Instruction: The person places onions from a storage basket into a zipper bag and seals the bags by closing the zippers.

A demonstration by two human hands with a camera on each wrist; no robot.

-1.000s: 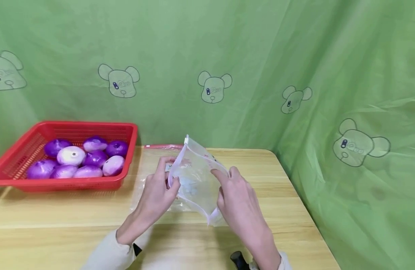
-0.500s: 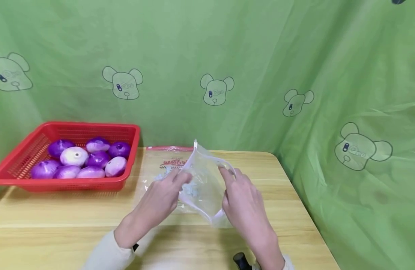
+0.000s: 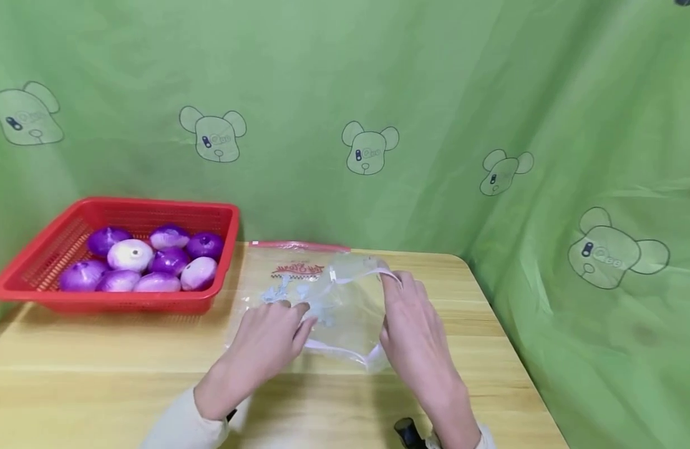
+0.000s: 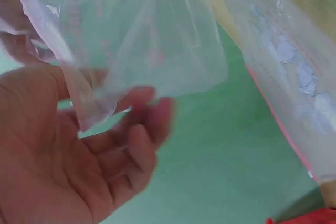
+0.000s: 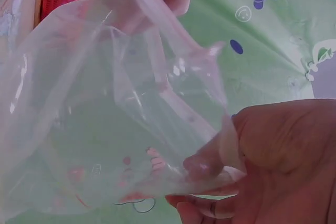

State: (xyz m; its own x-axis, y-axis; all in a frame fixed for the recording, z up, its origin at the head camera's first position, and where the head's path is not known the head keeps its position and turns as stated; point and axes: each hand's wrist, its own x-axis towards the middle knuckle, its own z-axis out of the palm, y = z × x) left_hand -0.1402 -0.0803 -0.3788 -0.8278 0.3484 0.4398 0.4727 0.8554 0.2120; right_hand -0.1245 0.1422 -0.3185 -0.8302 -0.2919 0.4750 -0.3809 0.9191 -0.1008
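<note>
My right hand (image 3: 415, 337) grips the lip of a clear zip bag (image 5: 79, 108), its thumb inside the mouth and its fingers outside. The bag's mouth gapes, with a pale lilac zip strip (image 4: 50, 40) along its rim. At the left side of that mouth is my left hand (image 3: 269, 340), fingers loosely bent and blurred in the left wrist view. There the rim crosses between its thumb and fingers, with a gap between them. Behind the hands a second clear bag (image 3: 261, 262), with a red top strip and red lettering, lies flat on the table.
A red plastic basket (image 3: 120, 302) holding several purple onions (image 3: 168, 262) stands at the left of the wooden table (image 3: 87, 380). Green curtains (image 3: 300, 75) hang close behind the table and along its right side.
The left hand has turned palm down and shifted slightly right and down along the bag's rim. The bag's slider corner has dropped, while the right hand keeps its hold and drifts slightly right.
</note>
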